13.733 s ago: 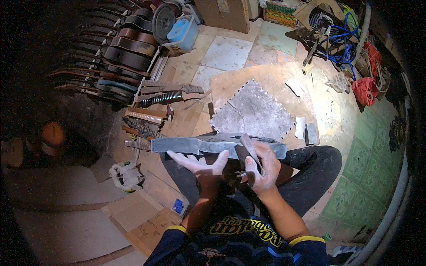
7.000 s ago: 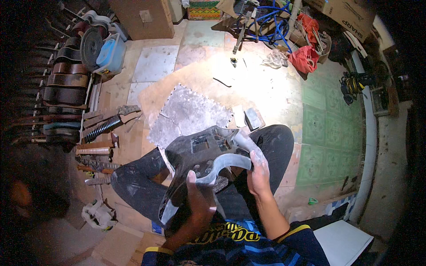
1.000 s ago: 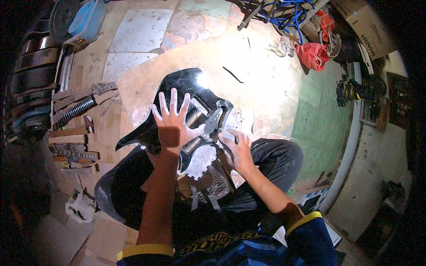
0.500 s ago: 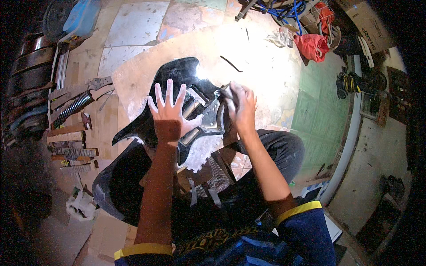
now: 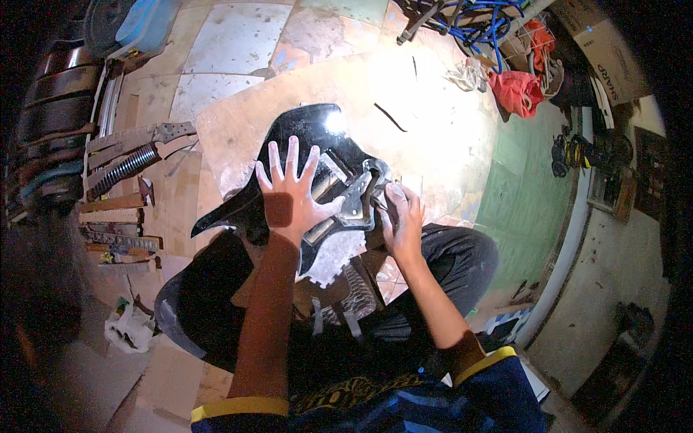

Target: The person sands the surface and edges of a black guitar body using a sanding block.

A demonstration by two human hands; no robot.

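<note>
Shifted since half a second back: right hand (image 5: pixel 401 220) down off the upper edge of the cut-out to the right rim of the black guitar body (image 5: pixel 317 144); left hand (image 5: pixel 290 193) unchanged, spread flat on the same spot

Head view:
- Black guitar body lying face up across the lap, on dark trousers (image 5: pixel 462 256), pointed horn toward the left, glossy upper end catching a bright glare
- Left hand pressed flat on the middle of the body, all five fingers splayed wide, gripping nothing
- Right hand at the body's right edge, just beside the pale grey cut-out plate (image 5: pixel 354 206), fingers curled down over the rim; whether anything sits pinched under them cannot be told
- Both forearms coming up from the lower edge, out of dark blue sleeves with yellow cuffs (image 5: pixel 238 408)
- Beneath and beyond the body, a plywood sheet (image 5: pixel 433 123) on the floor, brightly lit
- Far left on the floor, a row of guitar necks and wood strips (image 5: pixel 123 155), well apart from the hands
- Upper left corner, a blue plastic container (image 5: pixel 148 20)
- Upper right, a red bag (image 5: pixel 518 90) next to a tangle of blue hose (image 5: pixel 484 25)
- Lower left, a crumpled white rag (image 5: pixel 130 328) near the left knee
- Right side, green floor tiles (image 5: pixel 530 180) running up to a pale wall
</note>
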